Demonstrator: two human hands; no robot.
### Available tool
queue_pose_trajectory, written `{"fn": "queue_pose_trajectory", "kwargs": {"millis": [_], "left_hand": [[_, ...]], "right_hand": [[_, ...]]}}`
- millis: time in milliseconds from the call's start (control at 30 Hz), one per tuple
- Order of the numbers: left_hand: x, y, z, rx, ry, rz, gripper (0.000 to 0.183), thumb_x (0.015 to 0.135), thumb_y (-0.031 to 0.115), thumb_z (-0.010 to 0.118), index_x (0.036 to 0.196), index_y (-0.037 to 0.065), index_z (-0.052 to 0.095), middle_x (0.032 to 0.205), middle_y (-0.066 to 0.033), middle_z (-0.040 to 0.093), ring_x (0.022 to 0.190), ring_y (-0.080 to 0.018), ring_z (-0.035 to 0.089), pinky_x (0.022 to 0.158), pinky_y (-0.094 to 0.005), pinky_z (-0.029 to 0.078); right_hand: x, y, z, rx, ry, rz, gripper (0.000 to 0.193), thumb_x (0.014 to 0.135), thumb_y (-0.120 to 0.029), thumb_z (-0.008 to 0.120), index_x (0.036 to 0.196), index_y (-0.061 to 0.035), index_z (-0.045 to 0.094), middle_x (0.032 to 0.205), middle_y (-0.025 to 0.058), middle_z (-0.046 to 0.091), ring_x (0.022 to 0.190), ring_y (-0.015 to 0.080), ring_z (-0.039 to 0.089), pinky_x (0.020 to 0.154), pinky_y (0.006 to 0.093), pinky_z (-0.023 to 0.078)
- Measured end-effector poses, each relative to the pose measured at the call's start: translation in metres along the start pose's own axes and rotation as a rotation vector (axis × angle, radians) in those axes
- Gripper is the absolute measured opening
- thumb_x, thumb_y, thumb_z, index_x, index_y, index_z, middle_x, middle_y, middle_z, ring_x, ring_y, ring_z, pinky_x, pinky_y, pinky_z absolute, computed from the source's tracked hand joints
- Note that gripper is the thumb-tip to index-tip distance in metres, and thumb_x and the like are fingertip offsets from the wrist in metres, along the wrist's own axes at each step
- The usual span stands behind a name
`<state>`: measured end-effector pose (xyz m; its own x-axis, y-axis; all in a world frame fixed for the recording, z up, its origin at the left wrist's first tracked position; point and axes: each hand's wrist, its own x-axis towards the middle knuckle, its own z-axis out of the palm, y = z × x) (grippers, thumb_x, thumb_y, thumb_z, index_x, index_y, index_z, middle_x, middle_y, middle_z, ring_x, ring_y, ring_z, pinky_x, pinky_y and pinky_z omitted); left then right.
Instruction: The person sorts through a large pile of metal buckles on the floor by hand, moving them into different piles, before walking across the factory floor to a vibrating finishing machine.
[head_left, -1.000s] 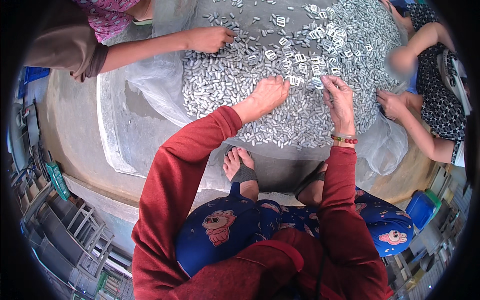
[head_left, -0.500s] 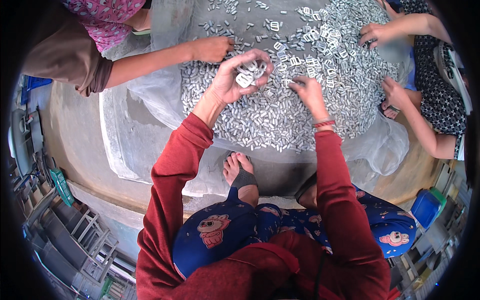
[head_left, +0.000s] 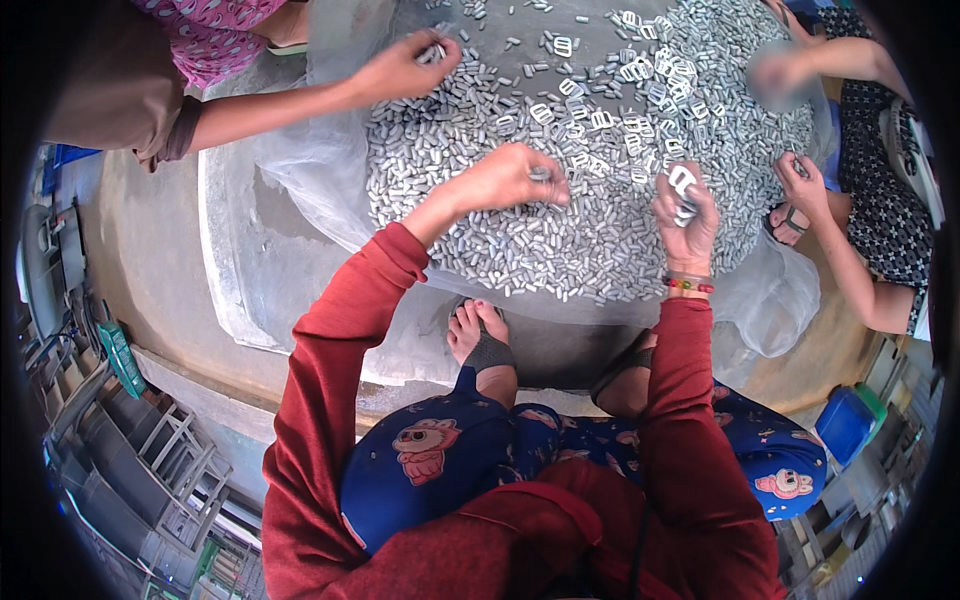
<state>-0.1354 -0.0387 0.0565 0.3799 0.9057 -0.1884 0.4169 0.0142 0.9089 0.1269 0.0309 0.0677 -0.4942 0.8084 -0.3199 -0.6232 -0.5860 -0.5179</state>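
Observation:
A broad heap of small grey metal cylinders (head_left: 510, 245) lies before me, with loose silver slide buckles (head_left: 632, 145) scattered over its upper part. My right hand (head_left: 690, 232), raised over the heap's right side, is closed around a few slide buckles (head_left: 682, 182). Over the middle of the heap, my left hand (head_left: 510, 178) is turned back up, its fingers curled down. A greyish glint shows between its thumb and fingers, too blurred and covered to name.
A co-worker's hand (head_left: 415, 65) holds small grey pieces at the heap's upper left. Another person's hands (head_left: 800, 185) work at its right edge. Thin translucent sheeting (head_left: 770, 290) lies under the heap. My sandalled foot (head_left: 480, 335) stands at the near edge.
My left hand, earlier palm up with several buckles showing, has turned over and moved slightly right. My right hand has moved right and now shows buckles. The left co-worker's hand has lifted off the heap.

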Motion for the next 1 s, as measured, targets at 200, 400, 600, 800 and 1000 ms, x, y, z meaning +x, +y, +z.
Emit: {"fn": "queue_pose_trajectory", "kwargs": {"millis": [200,400,600,800,1000], "left_hand": [[0.019,-0.039,0.05,0.85,0.077,0.081,0.015,0.079,0.018,0.06,0.091,0.01,0.064,0.087,-0.0109,0.058,0.081,-0.0293,0.06,0.071,-0.0417,0.048],[0.015,-0.02,-0.013,-0.171,0.36,-0.159,0.019,0.083,0.026,0.064,0.092,0.009,0.068,0.071,-0.0027,0.059,0.064,-0.0147,0.055,0.051,-0.0295,0.042],[-0.017,0.0,-0.034,-0.793,0.387,-0.254,0.018,0.084,0.02,0.065,0.091,0.004,0.065,0.066,0.0039,0.052,0.051,-0.0029,0.039,0.043,-0.0186,0.028],[-0.02,0.007,-0.028,-1.111,0.483,-0.127,0.019,0.088,0.02,0.058,0.094,0.002,0.058,0.073,-0.0031,0.052,0.054,-0.0071,0.042,0.042,-0.0201,0.032],[-0.013,0.009,-0.04,-1.387,0.368,0.11,0.032,0.09,0.032,0.05,0.094,0.001,0.054,0.094,-0.0123,0.053,0.075,-0.0193,0.052,0.04,-0.0212,0.039]], "right_hand": [[0.003,-0.032,-0.001,0.223,-0.364,-0.084,0.021,0.075,-0.003,0.054,0.094,-0.003,0.048,0.068,0.0045,0.038,0.059,0.0136,0.041,0.037,0.0223,0.032],[0.036,0.004,0.024,0.053,-0.091,0.097,0.026,0.083,-0.012,0.054,0.105,0.001,0.055,0.082,0.0097,0.053,0.071,0.018,0.054,0.034,0.0177,0.034],[0.103,0.047,0.022,-1.406,-0.018,0.081,0.026,0.079,-0.022,0.064,0.089,0.0022,0.062,0.094,0.0169,0.063,0.075,0.0342,0.063,0.056,0.0358,0.048],[0.101,0.095,0.013,-2.104,-0.022,-0.277,0.014,0.075,-0.006,0.06,0.08,0.0068,0.063,0.095,0.027,0.058,0.082,0.0441,0.06,0.073,0.0465,0.05],[0.06,0.089,-0.006,-1.977,-0.342,-0.258,0.015,0.076,-0.005,0.056,0.083,0.0044,0.065,0.073,0.0205,0.063,0.068,0.0323,0.064,0.059,0.0412,0.05]]}}
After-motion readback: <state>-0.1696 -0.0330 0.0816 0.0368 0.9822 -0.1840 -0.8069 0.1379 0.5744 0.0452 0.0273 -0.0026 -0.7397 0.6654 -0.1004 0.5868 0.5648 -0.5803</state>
